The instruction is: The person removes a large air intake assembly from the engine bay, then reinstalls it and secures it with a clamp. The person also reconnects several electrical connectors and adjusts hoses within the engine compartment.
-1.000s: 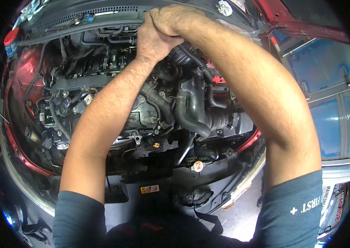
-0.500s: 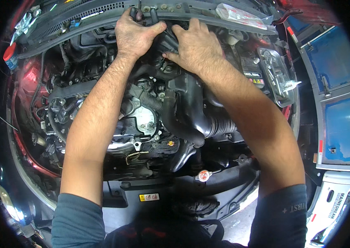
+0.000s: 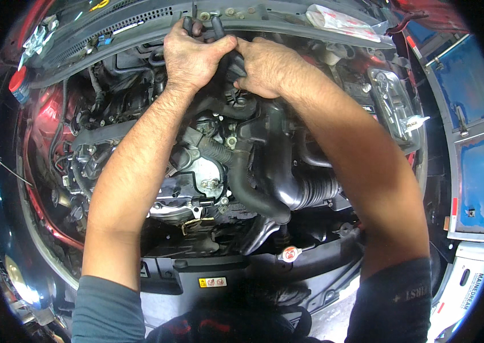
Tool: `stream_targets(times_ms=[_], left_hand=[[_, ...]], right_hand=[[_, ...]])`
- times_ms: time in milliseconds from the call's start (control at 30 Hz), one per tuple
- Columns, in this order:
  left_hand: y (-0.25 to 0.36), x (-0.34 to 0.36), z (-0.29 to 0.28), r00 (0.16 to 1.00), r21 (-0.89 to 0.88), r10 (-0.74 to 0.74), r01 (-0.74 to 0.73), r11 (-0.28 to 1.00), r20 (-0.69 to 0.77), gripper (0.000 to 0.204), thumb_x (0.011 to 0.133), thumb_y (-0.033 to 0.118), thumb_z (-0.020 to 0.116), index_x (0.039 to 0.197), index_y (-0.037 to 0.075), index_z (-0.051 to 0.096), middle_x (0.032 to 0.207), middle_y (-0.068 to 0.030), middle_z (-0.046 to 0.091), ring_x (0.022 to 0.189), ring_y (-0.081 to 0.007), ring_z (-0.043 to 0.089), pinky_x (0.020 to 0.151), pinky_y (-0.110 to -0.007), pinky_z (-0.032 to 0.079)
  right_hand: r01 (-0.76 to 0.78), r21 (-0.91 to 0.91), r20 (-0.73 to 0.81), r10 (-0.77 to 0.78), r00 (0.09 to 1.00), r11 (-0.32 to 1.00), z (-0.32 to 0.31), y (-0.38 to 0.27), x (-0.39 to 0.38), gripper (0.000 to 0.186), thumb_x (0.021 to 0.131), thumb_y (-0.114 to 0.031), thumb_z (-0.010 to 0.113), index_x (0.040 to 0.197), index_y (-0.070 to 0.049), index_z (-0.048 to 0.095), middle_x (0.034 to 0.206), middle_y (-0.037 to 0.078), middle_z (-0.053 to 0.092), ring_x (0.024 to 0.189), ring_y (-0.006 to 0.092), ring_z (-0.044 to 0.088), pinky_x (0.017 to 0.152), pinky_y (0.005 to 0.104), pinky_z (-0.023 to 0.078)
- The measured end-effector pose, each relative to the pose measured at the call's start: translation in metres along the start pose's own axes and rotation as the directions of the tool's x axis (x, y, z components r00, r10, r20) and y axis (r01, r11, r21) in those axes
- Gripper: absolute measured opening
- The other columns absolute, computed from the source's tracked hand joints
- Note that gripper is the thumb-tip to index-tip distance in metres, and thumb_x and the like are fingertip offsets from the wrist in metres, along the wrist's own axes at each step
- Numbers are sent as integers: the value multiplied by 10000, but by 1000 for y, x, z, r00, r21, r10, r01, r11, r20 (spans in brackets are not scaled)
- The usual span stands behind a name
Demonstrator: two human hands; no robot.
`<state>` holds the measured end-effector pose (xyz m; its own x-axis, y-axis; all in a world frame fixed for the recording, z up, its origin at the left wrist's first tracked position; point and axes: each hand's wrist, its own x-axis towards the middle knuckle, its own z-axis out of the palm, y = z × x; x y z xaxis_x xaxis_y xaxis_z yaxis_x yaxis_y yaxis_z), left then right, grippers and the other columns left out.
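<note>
My left hand point(image 3: 191, 60) is closed at the far edge of the engine bay, its fingers curled round a tool with two black handles point(image 3: 217, 27) that look like those of pliers. The tool's working end is hidden. Close beside it, my right hand point(image 3: 270, 66) is bent round a dark part point(image 3: 234, 67), with its index finger against the left thumb and its own thumb lower down. What kind of part this is I cannot make out. Below the hands run a black curved hose point(image 3: 245, 177) and a ribbed air intake duct point(image 3: 317, 190).
A metal tray point(image 3: 406, 144) with loose metal parts rests at the right of the bay. On the cowl lie a clear plastic bag point(image 3: 342, 22) and, at the left, a red-capped container point(image 3: 19, 84). A radiator cap point(image 3: 290, 253) sits near the front; blue cabinet doors point(image 3: 470, 177) stand right.
My right fingers, which were reaching upward, have drawn down and left toward my left thumb. My left hand keeps its grip. The whole view has shifted slightly.
</note>
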<state>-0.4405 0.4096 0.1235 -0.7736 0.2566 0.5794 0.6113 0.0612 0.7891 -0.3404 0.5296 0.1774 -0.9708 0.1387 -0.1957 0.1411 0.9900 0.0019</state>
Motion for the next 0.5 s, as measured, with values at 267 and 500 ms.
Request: stream_targets(times_ms=[267,500], left_hand=[[5,8,-3,997,41,-69,68,997,28,491,613,262,905,793,55,498,692,-6,596,636,-89,558,591,-268,513],[6,5,-6,984,29,-103,108,994,-142,496,613,280,907,855,18,562,781,-27,607,719,-130,572,688,-292,512]], right_hand=[[-11,-21,53,12,999,1000,2,5,12,868,905,-430,694,1538,-15,268,1337,220,602,1206,361,605,1015,443,511],[-49,22,15,48,999,999,3,3,7,893,900,-430,708,1589,-147,216,1308,208,603,1253,341,578,1054,460,487]])
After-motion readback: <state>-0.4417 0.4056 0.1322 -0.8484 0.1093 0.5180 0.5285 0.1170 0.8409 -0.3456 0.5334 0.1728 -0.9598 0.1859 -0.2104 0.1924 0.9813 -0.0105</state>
